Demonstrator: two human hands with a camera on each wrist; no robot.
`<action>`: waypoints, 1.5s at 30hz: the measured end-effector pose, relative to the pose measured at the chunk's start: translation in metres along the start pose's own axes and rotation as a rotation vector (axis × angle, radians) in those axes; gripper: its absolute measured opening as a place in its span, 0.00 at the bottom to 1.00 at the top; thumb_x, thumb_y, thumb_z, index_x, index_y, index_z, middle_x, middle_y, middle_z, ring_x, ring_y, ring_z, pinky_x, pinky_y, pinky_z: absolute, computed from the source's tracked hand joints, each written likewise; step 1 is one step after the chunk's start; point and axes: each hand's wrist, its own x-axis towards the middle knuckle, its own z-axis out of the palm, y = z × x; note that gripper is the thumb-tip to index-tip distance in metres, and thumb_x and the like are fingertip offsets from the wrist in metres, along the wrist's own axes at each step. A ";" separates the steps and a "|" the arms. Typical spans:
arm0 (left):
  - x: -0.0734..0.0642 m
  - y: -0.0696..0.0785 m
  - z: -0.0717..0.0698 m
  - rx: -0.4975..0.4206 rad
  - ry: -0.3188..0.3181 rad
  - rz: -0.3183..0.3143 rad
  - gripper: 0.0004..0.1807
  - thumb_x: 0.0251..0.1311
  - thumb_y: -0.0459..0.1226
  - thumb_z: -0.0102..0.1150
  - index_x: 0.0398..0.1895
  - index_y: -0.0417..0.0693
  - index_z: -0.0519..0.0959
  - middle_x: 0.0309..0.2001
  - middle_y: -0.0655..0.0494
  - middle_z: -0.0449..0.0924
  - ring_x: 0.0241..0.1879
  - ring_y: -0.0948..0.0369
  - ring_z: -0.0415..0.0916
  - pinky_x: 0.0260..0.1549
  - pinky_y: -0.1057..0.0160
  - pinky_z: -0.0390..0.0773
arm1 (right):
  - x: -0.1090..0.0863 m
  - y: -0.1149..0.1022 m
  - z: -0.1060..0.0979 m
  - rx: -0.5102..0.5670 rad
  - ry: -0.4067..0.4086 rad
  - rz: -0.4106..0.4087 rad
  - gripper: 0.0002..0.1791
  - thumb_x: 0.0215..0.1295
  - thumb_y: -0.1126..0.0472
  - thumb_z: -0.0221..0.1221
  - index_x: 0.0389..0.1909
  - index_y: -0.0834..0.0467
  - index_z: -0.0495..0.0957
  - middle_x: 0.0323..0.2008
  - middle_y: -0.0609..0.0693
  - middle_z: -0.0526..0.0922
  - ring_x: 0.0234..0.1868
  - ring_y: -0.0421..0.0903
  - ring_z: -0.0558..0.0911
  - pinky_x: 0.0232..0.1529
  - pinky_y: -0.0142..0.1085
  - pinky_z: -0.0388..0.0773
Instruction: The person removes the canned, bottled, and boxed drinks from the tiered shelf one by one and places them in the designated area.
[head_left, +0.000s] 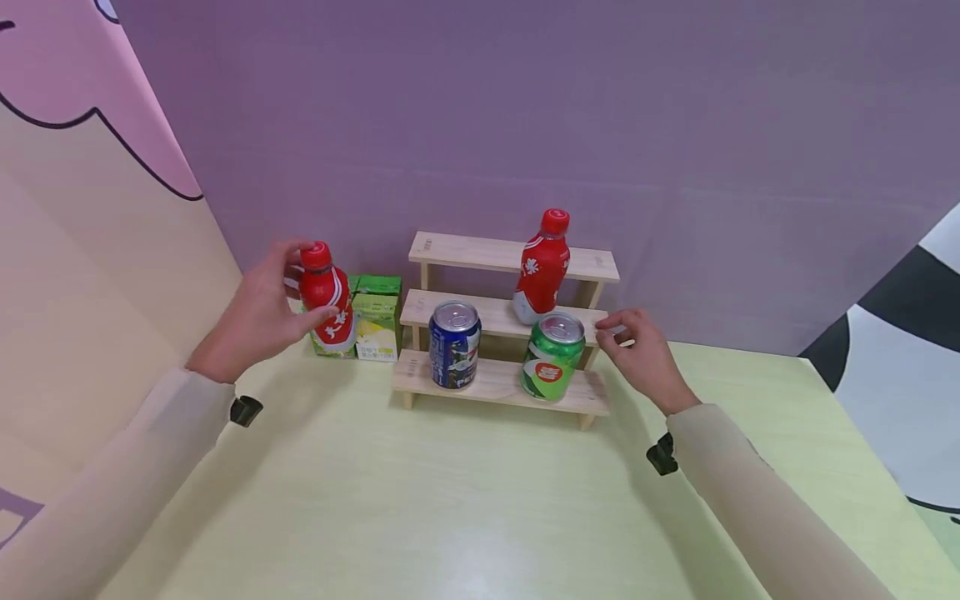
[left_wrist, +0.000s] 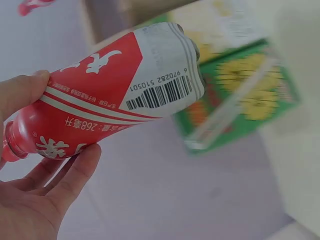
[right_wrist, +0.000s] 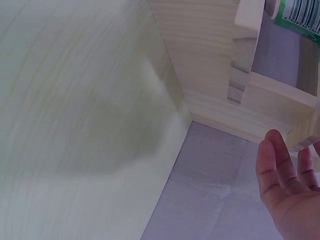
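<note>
My left hand point(head_left: 258, 312) grips a red plastic drink bottle point(head_left: 324, 290) with a red cap, thumb and fingers around its upper part. In the left wrist view, the white lower label and barcode of this bottle point(left_wrist: 150, 85) show. It is held in front of green and yellow drink cartons point(head_left: 378, 321). My right hand point(head_left: 643, 358) is at the right end of the three-tier wooden stand point(head_left: 495, 315), its fingertips by the middle board. In the right wrist view the fingers point(right_wrist: 270, 167) look lightly bent beside the board end; firm contact cannot be told.
A second red bottle point(head_left: 542, 275) stands on the middle tier at the right. The bottom tier carries a blue can point(head_left: 454, 350) on the left and a green can point(head_left: 551, 362) on the right. A purple wall point(head_left: 495, 108) rises behind the pale table point(head_left: 450, 500).
</note>
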 end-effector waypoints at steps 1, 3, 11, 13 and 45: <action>-0.005 -0.005 0.001 -0.003 -0.007 -0.013 0.45 0.43 0.29 0.73 0.63 0.43 0.57 0.51 0.46 0.70 0.45 0.53 0.72 0.39 0.51 0.78 | 0.000 0.000 0.000 -0.002 0.001 0.001 0.13 0.69 0.56 0.53 0.47 0.61 0.76 0.48 0.56 0.67 0.44 0.54 0.76 0.40 0.43 0.77; -0.014 -0.013 0.005 -0.007 -0.023 -0.044 0.44 0.43 0.29 0.73 0.62 0.41 0.57 0.51 0.46 0.70 0.44 0.53 0.72 0.40 0.51 0.78 | 0.000 0.000 0.000 -0.002 0.004 -0.001 0.14 0.69 0.56 0.53 0.47 0.61 0.76 0.48 0.56 0.67 0.44 0.54 0.76 0.40 0.44 0.77; -0.035 -0.037 0.022 -0.003 -0.074 -0.177 0.45 0.45 0.28 0.72 0.64 0.39 0.54 0.53 0.44 0.67 0.49 0.48 0.69 0.41 0.48 0.78 | 0.001 -0.001 -0.001 0.006 0.017 -0.015 0.13 0.69 0.57 0.54 0.47 0.61 0.76 0.48 0.56 0.67 0.44 0.54 0.77 0.41 0.44 0.78; -0.037 -0.039 0.025 0.003 -0.071 -0.196 0.45 0.45 0.28 0.71 0.64 0.39 0.54 0.53 0.44 0.67 0.49 0.48 0.69 0.42 0.47 0.78 | 0.001 -0.001 -0.001 0.007 0.014 -0.015 0.13 0.69 0.57 0.54 0.47 0.61 0.76 0.48 0.56 0.67 0.44 0.54 0.76 0.41 0.44 0.78; 0.000 0.015 0.019 0.160 0.074 0.036 0.29 0.52 0.35 0.67 0.56 0.35 0.68 0.53 0.41 0.69 0.56 0.44 0.60 0.53 0.45 0.62 | 0.000 0.005 0.003 0.002 0.031 -0.030 0.13 0.69 0.58 0.53 0.47 0.62 0.76 0.49 0.57 0.67 0.41 0.53 0.77 0.39 0.42 0.77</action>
